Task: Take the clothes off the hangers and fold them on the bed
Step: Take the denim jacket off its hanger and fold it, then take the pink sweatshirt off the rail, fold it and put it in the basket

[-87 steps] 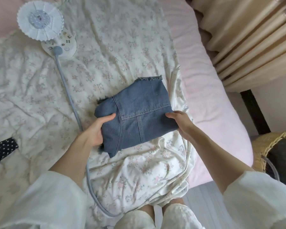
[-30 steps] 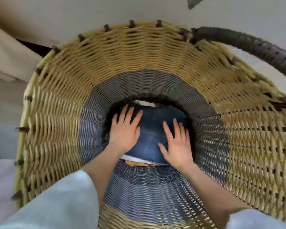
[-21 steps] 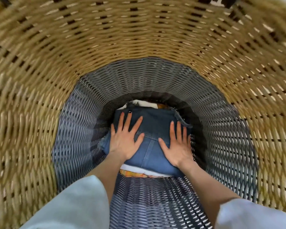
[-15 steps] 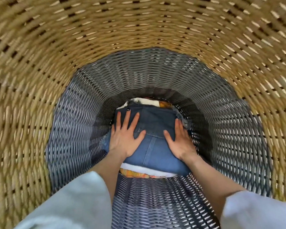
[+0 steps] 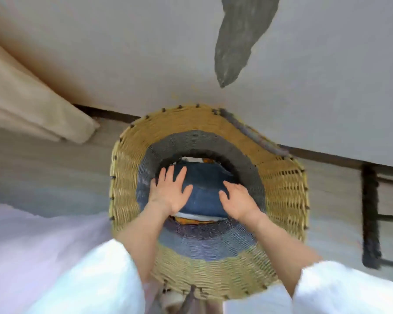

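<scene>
1. Folded denim garment [image 5: 202,196] sits at the bottom of the woven basket [image 5: 284,196], on top of a white layer [image 5: 191,215] and an orange one [image 5: 186,220].
2. Left hand [image 5: 170,193]: fingers spread and straight, palm flat on the denim's left side, gripping nothing.
3. Right hand [image 5: 238,200]: fingers loosely extended over the denim's right edge, nothing pinched; contact unclear, frame is blurred.
4. Both arms reach in over the near rim; white sleeves [image 5: 95,284] in the foreground.
5. Basket stands on the floor against the wall, beige curtain [image 5: 32,107] to its left.

Soft even daylight, motion blur throughout, wide-angle bending at edges.
</scene>
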A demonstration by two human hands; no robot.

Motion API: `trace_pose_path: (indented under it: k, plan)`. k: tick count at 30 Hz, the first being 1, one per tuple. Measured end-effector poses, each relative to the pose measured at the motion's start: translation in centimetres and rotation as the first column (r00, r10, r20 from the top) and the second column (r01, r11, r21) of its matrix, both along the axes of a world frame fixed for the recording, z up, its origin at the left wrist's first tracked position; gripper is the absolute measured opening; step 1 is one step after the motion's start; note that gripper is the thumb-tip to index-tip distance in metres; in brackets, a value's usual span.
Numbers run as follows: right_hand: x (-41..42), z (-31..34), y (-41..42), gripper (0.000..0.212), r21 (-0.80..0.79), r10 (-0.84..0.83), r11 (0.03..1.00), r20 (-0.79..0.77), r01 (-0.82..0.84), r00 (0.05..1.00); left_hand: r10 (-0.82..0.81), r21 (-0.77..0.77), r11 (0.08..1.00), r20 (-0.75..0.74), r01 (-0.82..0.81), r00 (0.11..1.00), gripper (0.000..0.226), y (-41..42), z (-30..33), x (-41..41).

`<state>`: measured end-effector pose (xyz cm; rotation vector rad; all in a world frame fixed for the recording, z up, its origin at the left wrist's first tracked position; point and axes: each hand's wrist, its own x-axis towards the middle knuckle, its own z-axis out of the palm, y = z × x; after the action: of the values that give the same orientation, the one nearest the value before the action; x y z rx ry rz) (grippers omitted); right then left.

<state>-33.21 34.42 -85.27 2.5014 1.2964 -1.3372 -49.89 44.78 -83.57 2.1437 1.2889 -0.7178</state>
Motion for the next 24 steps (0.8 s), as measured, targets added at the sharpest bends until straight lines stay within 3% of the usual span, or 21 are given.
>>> trace_pose_path:
  k: [5,12,17,24]
  plan:
    - [2.1,18.0,-0.2,0.044,-0.045,0.003,0.999,-0.105,-0.008,0.994,-0.112,0.055,0.993,0.070,0.108,0.991,0.061,1.0,18.0,2.6]
    - [7.3,42.4,-4.9,0.041,0.131,-0.144,0.982,0.037,0.138,0.989,-0.346,0.229,0.928,0.226,0.295,0.911,0.059,-1.6,41.5,10.2]
    - [13.4,56.9,-13.7,0.037,0.274,-0.273,0.935,0.161,0.223,0.948,-0.502,0.347,0.858,0.412,0.378,0.761,0.053,-8.2,55.1,19.5]
    - [21.1,69.0,-32.3,0.036,0.462,-0.515,0.813,0.288,0.354,0.807,-0.678,0.527,0.734,0.537,0.428,0.502,0.047,-23.9,67.6,30.5]
